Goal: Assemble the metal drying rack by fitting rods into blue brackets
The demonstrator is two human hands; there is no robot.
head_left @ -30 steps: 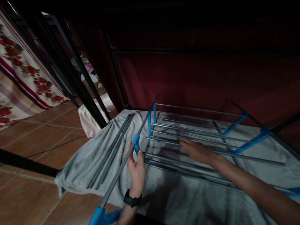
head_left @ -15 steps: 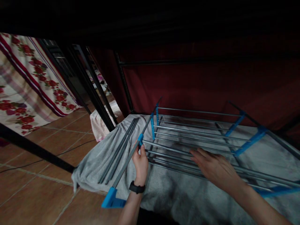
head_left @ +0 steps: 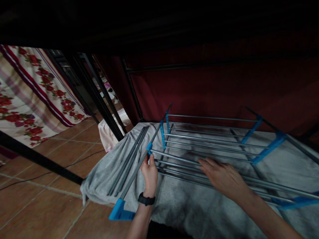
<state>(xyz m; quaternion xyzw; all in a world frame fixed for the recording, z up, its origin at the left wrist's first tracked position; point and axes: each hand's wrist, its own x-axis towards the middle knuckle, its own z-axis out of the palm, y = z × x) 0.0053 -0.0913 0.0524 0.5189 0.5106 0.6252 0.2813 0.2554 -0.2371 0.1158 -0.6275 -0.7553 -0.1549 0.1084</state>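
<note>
A partly assembled tube rack (head_left: 199,136), like a shoe rack, lies on the grey blanket, with metal tubes running between blue plastic brackets. My left hand (head_left: 149,171), with a black band at the wrist, is closed on the near side pole (head_left: 136,176) just below a blue connector (head_left: 149,148). From that connector a metal tube (head_left: 174,156) runs to the right. My right hand (head_left: 221,176) curls over this tube near its middle; the thumb is hidden. A blue end foot (head_left: 121,210) caps the side pole near me.
Several loose grey tubes (head_left: 129,159) lie left of the rack on the grey blanket (head_left: 97,182). Black metal posts (head_left: 103,103) stand at the left, and a dark red cloth (head_left: 211,89) hangs behind. A dark frame spans overhead. A cable (head_left: 74,162) crosses the tiled floor.
My right hand has shifted slightly left along the tube. My left hand keeps its hold on the side pole. The view has turned a little.
</note>
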